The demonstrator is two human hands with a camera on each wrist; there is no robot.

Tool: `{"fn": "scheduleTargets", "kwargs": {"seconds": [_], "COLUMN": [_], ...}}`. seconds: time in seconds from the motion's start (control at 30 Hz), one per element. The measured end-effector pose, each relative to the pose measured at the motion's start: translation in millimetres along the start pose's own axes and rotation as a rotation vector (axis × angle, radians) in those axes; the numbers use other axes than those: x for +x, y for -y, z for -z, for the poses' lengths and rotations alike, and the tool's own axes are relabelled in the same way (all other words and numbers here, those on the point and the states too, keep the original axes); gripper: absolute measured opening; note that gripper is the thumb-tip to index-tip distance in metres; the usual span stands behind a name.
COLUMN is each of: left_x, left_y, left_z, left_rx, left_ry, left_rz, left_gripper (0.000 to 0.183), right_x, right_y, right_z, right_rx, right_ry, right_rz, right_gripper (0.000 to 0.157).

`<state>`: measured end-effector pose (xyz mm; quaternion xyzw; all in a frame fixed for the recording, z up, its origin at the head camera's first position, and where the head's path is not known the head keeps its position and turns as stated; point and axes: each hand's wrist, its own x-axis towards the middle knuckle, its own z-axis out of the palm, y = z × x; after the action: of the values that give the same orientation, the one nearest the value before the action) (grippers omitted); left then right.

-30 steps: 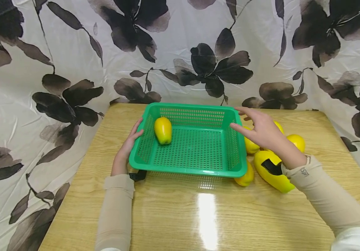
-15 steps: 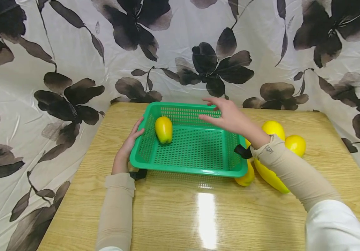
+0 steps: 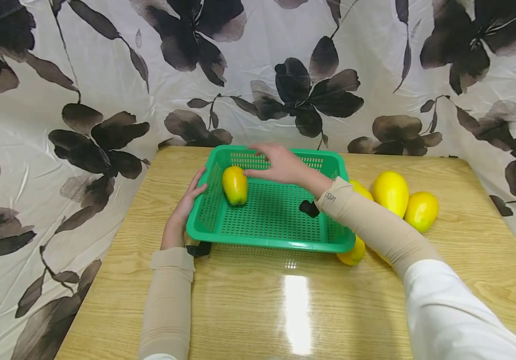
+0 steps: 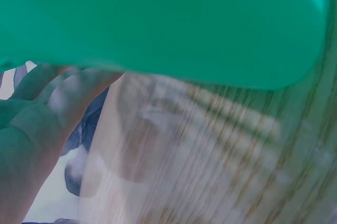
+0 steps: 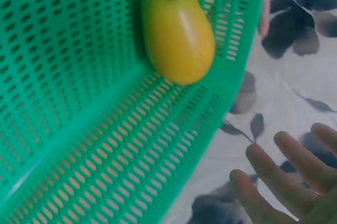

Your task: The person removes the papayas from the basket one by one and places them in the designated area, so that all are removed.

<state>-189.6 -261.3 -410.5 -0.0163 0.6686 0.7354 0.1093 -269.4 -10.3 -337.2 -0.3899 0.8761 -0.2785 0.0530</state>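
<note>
A green plastic basket (image 3: 271, 245) with slotted sides stands on the table. Inside it, near the left wall, sits one yellow fruit (image 3: 234, 186), greenish at its narrower end; its exact kind is unclear. My left hand (image 3: 183, 210) rests against the basket's left rim, thumb and straight fingers touching it; the rim partly covers these fingers in the left wrist view. Over the basket reaches my right hand (image 3: 282, 166), fingers spread and holding nothing. Its thumb tip is beside the yellow fruit in the head view, while the right wrist view shows a gap between them.
Several yellow fruits lie right of the basket, including a large oval one (image 3: 390, 194) and a rounder one (image 3: 422, 212). My right sleeve (image 3: 384, 235) partly hides others. The wooden table (image 3: 249, 305) meets a floral cloth (image 3: 258, 60) behind.
My right hand has moved left from the basket's right rim to above its interior, near the yellow fruit. The left hand and the basket stay nearly in place.
</note>
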Motion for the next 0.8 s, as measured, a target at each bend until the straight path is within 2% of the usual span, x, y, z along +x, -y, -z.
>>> {"fn": "scheduleTargets", "kwargs": {"seconds": [0.23,0.47,0.63,0.8], "left_x": [-0.8,5.7,11.4,13.0], "left_y": [-1.1,11.9,23.4,24.5], "left_z": [0.7,5.2,13.4,16.4], "left_rx": [-0.001,0.025,0.034,0.029], "left_ry": [-0.004,0.007,0.004,0.0], "left_rz": [0.006,0.002,0.0,-0.021], "left_gripper": [0.056,0.054,0.053,0.053], "right_x": [21,31,37,45], "right_y": [-1,-6,-7,-10], "right_z": [-27.4,-56.0,-69.5,-79.0], "right_rx": [-0.021,-0.08,-0.105,-0.136], "right_ry": [0.069,0.138,0.148,0.16], "right_rz": [-0.033,-0.096,-0.098,-0.111], "right_gripper": [0.074,0.079,0.078,0.079]}}
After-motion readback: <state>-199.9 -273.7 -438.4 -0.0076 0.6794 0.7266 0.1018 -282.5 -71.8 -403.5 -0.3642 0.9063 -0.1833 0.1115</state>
